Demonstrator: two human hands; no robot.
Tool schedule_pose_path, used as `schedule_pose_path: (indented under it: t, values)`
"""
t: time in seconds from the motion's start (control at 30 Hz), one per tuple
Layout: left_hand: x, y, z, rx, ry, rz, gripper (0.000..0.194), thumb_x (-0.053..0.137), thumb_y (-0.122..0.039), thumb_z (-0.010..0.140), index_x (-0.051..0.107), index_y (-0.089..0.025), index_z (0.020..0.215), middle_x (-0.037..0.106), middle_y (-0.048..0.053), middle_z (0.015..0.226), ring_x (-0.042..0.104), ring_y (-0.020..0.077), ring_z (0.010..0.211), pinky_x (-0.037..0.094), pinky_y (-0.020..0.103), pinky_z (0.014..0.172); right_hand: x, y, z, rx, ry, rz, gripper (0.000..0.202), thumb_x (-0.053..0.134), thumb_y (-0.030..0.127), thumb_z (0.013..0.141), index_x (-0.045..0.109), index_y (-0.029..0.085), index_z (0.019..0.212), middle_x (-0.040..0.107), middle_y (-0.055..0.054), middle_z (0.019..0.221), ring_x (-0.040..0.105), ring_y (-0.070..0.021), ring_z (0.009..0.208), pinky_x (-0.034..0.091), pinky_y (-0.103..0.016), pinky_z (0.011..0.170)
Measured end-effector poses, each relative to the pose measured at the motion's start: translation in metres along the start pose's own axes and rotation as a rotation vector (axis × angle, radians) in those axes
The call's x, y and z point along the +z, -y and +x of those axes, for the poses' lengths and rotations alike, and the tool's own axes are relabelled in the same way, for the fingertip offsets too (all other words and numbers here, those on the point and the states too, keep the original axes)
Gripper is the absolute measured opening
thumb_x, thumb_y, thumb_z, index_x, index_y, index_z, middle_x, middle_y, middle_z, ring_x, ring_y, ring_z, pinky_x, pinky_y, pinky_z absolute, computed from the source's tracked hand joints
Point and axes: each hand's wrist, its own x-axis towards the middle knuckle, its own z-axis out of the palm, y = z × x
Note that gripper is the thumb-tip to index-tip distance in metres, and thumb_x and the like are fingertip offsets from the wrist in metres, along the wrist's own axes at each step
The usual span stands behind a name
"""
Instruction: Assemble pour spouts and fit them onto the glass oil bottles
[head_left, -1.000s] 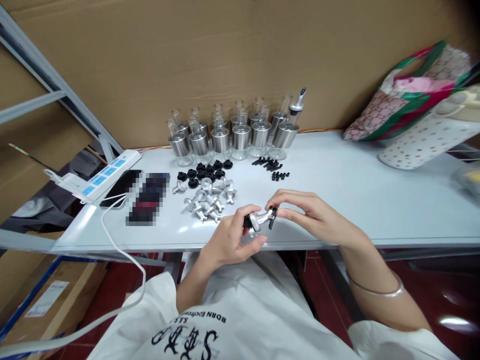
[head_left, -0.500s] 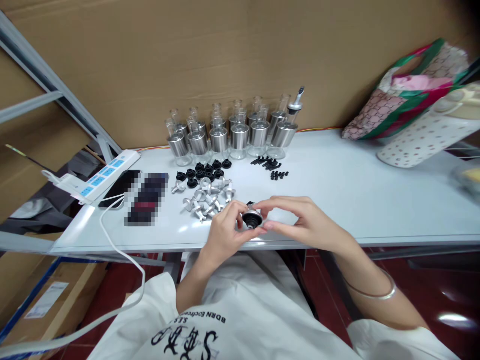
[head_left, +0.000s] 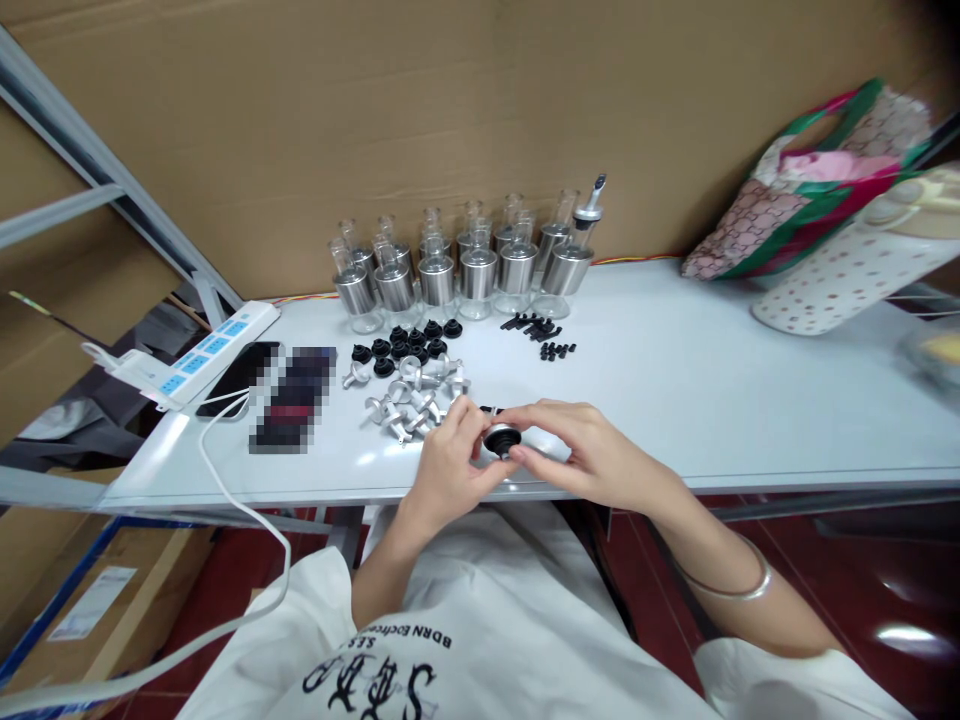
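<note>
Where fingers (head_left: 551,415) pinch, the stopper (head_left: 502,440) is ringed.

Assembly workshop: bench (head_left: 675,400) with loose spouts (head_left: 411,370), stoppers (head_left: 399,350), 2 bottle rows (head_left: 478,273).

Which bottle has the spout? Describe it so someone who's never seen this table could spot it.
At the back of the pale table, against the cardboard wall, stands a cluster of glass bottles with metal sleeves. The spouted bottle is at the right end of the front row. It alone has a silver spout in its neck; its neighbours' necks are bare.
</note>
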Motion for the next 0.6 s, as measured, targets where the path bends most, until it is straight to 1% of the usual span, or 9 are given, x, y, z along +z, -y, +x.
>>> schedule_pose_path:
  t: [0.13, 0.3, 0.4, 0.5, 0.6]
  values:
    - [-0.0001, -0.0015, 0.0006, 0.02, 0.009, 0.012, 0.022, 0.058, -0.032, 0.083, 0.043, -0.018, 0.074, 0.037, -0.003, 0.073, 0.037, 0.0086, 0.059, 0.034, 0.018, 0.05, 0.002, -0.002, -0.0004, -0.073, -0.036, -0.045, 0.023, 0.053, 0.025, 0.09, 0.062, 0.016, 0.109, 0.074, -0.006, 0.089, 0.069, -0.0164, 0.076, 0.052, -0.026, 0.07]
    - [0.0005, -0.0006, 0.0006, 0.014, 0.011, 0.019, 0.018, 0.058, -0.024, 0.081, 0.043, -0.018, 0.073, 0.037, -0.003, 0.073, 0.037, 0.0082, 0.058, 0.033, 0.019, 0.051, 0.0048, -0.0039, 0.0009, -0.109, -0.08, -0.095, 0.018, 0.052, 0.021, 0.086, 0.06, 0.016, 0.101, 0.073, -0.006, 0.082, 0.068, -0.0166, 0.07, 0.052, -0.026, 0.066]
    - [0.0009, 0.0012, -0.0004, 0.007, 0.011, 0.023, 0.016, 0.059, -0.02, 0.079, 0.044, -0.019, 0.074, 0.038, -0.003, 0.074, 0.038, 0.0084, 0.059, 0.034, 0.019, 0.052, 0.0053, -0.0039, 0.002, -0.11, -0.088, -0.097, 0.015, 0.052, 0.019, 0.084, 0.059, 0.017, 0.098, 0.072, -0.006, 0.083, 0.068, -0.0169, 0.071, 0.053, -0.026, 0.066]
    - [0.0019, 0.0035, -0.0012, -0.001, -0.006, -0.001, 0.015, 0.058, -0.017, 0.078, 0.043, -0.019, 0.078, 0.043, -0.002, 0.079, 0.04, 0.0081, 0.059, 0.036, 0.019, 0.052, 0.0055, -0.0035, 0.0031, -0.092, -0.087, -0.05, 0.014, 0.053, 0.017, 0.083, 0.058, 0.018, 0.096, 0.072, -0.006, 0.086, 0.068, -0.0166, 0.076, 0.052, -0.026, 0.069]
    - [0.0041, 0.0057, -0.0011, 0.011, -0.045, -0.05, 0.015, 0.058, -0.019, 0.081, 0.043, -0.02, 0.082, 0.047, 0.0, 0.087, 0.043, 0.0074, 0.059, 0.04, 0.02, 0.053, 0.0073, -0.0043, 0.0035, -0.049, -0.092, -0.005, 0.011, 0.057, 0.023, 0.086, 0.058, 0.019, 0.095, 0.072, -0.006, 0.087, 0.068, -0.0162, 0.076, 0.052, -0.025, 0.069]
